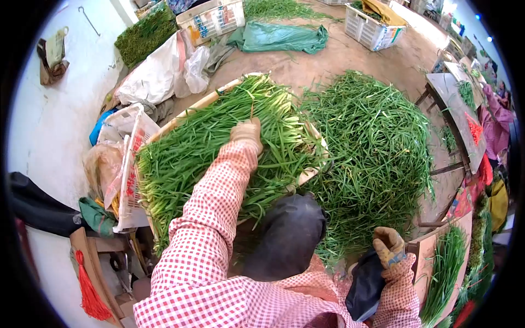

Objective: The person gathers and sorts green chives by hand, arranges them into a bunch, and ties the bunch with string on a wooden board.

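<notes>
Resting the left hand [247, 135] on green stalks [183, 156], spread under and around that hand within 1 frame [188, 112]; fingertips hidden, so impossible to tell if gripping any. Holding the right hand [388, 247] loosely curled, near 1 bunch [445, 270] on the tabletop [425, 257]. To the left hand's right, 1 loose heap [374, 147] on the floor [284, 68]; to its left, 1 crate [131, 191].

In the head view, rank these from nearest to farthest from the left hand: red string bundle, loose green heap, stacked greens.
From the left hand:
1. Stacked greens: directly beneath it.
2. Loose green heap: on its right.
3. Red string bundle: far lower left.
</notes>
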